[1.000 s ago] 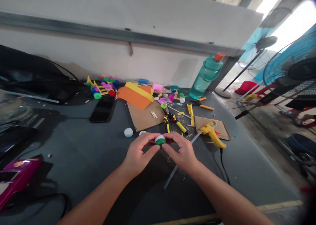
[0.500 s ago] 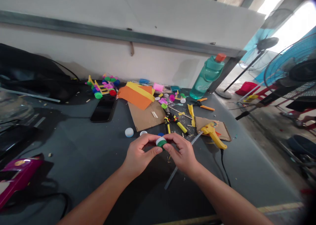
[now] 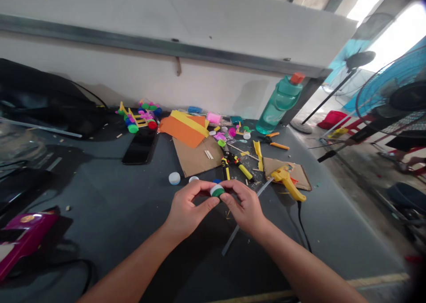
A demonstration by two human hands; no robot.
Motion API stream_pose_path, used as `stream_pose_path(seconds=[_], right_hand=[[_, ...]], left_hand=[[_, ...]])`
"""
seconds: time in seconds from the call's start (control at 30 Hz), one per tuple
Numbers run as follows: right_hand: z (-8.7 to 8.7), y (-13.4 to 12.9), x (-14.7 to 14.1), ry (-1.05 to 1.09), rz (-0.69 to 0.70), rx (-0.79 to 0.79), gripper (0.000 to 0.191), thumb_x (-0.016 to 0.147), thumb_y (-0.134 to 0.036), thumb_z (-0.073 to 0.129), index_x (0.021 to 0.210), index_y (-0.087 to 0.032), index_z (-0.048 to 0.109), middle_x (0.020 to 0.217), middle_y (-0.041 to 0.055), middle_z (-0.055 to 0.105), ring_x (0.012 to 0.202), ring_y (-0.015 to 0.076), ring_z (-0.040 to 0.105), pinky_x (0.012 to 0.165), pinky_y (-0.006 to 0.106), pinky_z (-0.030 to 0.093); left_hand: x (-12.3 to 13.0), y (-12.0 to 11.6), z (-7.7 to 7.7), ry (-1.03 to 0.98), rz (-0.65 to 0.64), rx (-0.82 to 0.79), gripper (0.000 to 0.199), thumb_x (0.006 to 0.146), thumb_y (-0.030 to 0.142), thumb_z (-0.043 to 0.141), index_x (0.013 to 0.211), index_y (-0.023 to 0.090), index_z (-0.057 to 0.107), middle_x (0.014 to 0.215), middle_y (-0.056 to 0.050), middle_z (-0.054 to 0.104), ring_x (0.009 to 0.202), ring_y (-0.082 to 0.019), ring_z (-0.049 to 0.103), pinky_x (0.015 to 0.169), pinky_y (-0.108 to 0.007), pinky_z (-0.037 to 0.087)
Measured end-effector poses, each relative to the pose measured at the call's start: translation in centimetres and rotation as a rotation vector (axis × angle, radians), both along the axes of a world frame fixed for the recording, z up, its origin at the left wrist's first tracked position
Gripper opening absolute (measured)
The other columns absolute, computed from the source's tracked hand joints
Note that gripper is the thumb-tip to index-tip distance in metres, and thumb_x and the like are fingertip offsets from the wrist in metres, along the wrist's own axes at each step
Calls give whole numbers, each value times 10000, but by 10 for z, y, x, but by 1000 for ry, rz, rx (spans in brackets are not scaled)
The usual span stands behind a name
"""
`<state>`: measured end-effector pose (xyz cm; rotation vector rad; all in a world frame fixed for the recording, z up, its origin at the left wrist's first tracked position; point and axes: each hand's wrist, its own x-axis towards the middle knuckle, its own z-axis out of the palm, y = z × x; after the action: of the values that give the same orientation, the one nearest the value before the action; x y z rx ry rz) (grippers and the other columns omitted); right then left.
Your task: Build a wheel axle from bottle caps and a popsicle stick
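Green and white in two bands, a small cap piece (image 3: 218,190) is held raised in front of the wearer, left of the yellow glue gun (image 3: 289,184) and slightly nearer the wearer. The left hand (image 3: 188,207) pinches its left side between thumb and fingertips; the right hand (image 3: 245,207) pinches the right side likewise, both grips firm by appearance.

Progress, as judged: the white and green bands sit face to face — whether fixed or merely pressed together cannot be told. Left of the glue gun, beyond the fingers, a white cap (image 3: 174,178), a second white cap (image 3: 193,179) and a blue cap (image 3: 217,181) lie loose, apparently unused; the latter two are partly hidden. Far left of the glue gun and farther back, multicoloured assemblies (image 3: 145,115) appear built up.

Orientation: the held piece is squat, with no marked long axis. Its white band faces up and away, its green band down toward the wearer; the line through both leans — white end toward the left, green end toward the glue gun's side.
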<state>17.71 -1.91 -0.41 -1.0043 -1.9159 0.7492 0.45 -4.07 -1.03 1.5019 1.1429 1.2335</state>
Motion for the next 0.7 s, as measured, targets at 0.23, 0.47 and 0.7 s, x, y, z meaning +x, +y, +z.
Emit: stream_pose_path(seconds=[0.23,0.47,0.7], right_hand=[[-3,1,-1,95,39,-189,177,860,-297,575,992,-193,634,926,58,681,838,172,635,762,287,505],[-9,7,-4,358,60,-548,249,765,-367,678,945,-197,652,881,36,683,797,169,627,717,286,512],[-6,13,-3,743,-11,-910,268,697,-370,739,841,-151,685,727,18,635,578,97,524,560,228,473]], left_hand=[[-1,0,0,-7,0,-27,214,792,274,668,984,178,658,933,-46,652,865,-176,639,798,-309,534],[-1,8,-1,-145,-27,-199,261,757,325,695,966,171,668,938,-53,693,868,-193,652,801,-337,550],[0,10,-6,-267,-25,-220,357,834,376,610,1106,145,633,1036,-97,692,918,-214,655,808,-366,562]])
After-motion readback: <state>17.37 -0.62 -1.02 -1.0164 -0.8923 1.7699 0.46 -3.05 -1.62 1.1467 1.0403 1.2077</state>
